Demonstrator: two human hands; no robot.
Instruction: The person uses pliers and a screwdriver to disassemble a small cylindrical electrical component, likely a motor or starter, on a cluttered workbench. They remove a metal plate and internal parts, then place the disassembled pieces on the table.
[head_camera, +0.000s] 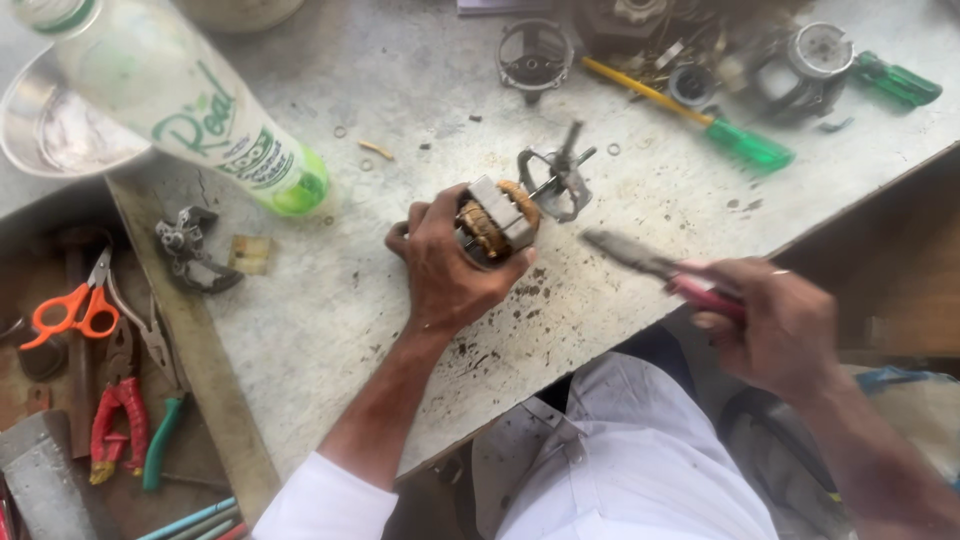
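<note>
Left hand: the left hand (447, 268) is closed around a small electric motor (497, 220), fingers wrapped over its grey laminated core, with the copper winding showing at the end.
Motor: it sits low over the middle of the desk (330, 330), its shaft pointing up and to the right, where a grey metal bracket (556, 181) hangs on the shaft end.
Right hand: the right hand (778, 325) grips the red handles of a pair of pliers (655, 264); the blurred metal nose points left towards the motor, near it but apart.
Desk near the hands: dark crumbs and grit lie just below the motor.
Far edge: a yellow-shafted screwdriver with a green handle (700, 118) lies beside loose motor parts (800, 65) and a round metal housing (534, 55).
Left side: a white and green plastic bottle (190, 105) lies tilted, with a small dark metal part (190, 250) below it.
Lower shelf: orange-handled scissors (70, 312) and red-handled pliers (118, 420) rest to the left of the desk.
</note>
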